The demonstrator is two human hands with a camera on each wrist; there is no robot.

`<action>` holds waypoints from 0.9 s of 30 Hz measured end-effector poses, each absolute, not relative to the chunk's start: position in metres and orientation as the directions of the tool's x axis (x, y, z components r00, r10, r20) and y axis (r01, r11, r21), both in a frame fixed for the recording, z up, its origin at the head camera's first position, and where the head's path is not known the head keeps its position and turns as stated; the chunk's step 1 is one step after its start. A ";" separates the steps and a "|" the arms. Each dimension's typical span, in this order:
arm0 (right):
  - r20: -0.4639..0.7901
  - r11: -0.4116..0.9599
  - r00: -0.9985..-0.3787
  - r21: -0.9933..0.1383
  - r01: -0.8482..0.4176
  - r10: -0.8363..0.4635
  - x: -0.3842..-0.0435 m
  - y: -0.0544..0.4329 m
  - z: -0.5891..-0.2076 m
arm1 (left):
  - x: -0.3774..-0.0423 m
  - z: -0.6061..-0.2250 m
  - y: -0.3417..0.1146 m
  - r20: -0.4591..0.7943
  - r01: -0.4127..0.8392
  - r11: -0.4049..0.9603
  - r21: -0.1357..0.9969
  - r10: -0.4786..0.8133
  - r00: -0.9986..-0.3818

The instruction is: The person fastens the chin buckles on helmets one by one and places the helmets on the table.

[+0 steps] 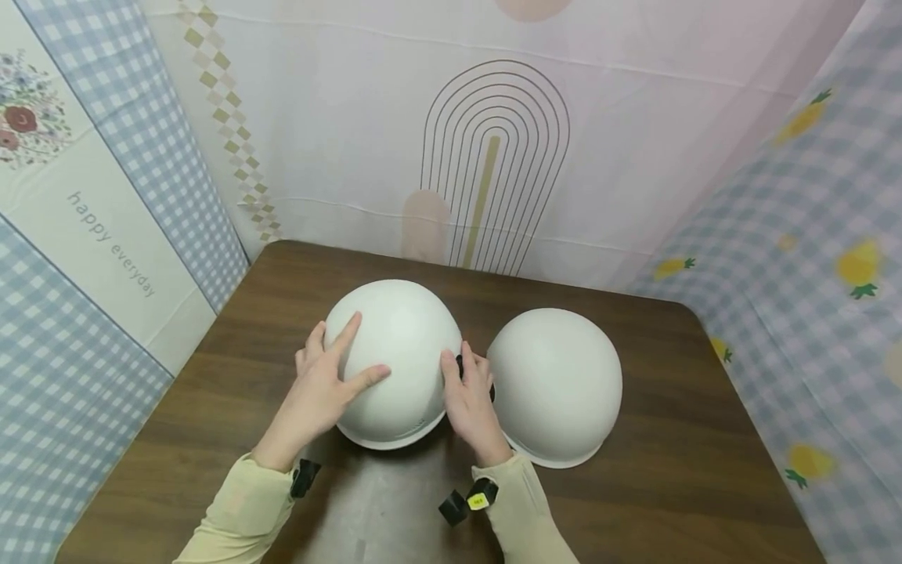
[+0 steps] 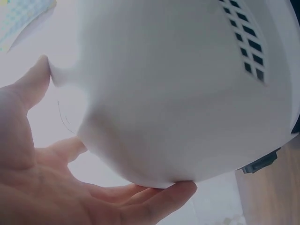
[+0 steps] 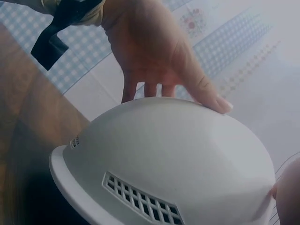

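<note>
Both hands are at a white hard hat (image 1: 402, 329) with a smooth domed shell. My left hand (image 1: 319, 388) lies spread on its left side, thumb and fingers extended across the shell. At the right edge, my right hand (image 1: 470, 398) grips the hat, its thumb on the shell and its other fingers partly hidden. Rows of vent slots (image 2: 248, 42) show in the left wrist view, and a vent grid (image 3: 143, 199) near the rim in the right wrist view. Close to the right hand, a second white hard hat (image 1: 557, 376) rests dome-up on the table.
The brown wooden table (image 1: 676, 454) has rounded far corners. A white patterned cloth (image 1: 338, 141) hangs behind it, with blue checked cloth at both sides. Black straps (image 1: 305, 478) are on both wrists; a small black block (image 1: 454, 507) hangs by the right one.
</note>
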State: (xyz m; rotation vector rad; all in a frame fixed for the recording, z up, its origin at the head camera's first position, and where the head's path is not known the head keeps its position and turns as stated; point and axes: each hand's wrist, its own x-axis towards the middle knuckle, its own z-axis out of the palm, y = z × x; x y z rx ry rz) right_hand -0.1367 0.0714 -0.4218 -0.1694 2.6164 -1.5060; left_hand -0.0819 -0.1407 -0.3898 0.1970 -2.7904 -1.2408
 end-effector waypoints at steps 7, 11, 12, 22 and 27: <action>-0.072 0.513 -0.987 -0.859 -0.012 -0.145 -0.144 0.065 -0.435 | -0.082 -0.393 -0.139 0.068 -0.047 0.697 0.716 -0.137 -0.988; -0.076 0.506 -0.987 -0.862 -0.006 -0.141 -0.145 0.061 -0.442 | -0.083 -0.395 -0.140 0.082 -0.039 0.711 0.703 -0.136 -0.987; -0.078 0.504 -0.988 -0.864 -0.002 -0.137 -0.146 0.060 -0.443 | -0.083 -0.396 -0.140 0.082 -0.039 0.713 0.700 -0.134 -0.987; -0.086 0.470 -0.991 -0.882 0.028 -0.103 -0.150 0.056 -0.447 | -0.085 -0.400 -0.137 0.122 -0.026 0.739 0.673 -0.145 -0.982; -0.088 0.472 -0.991 -0.881 0.028 -0.104 -0.153 0.055 -0.448 | -0.085 -0.401 -0.136 0.132 -0.024 0.748 0.663 -0.148 -0.980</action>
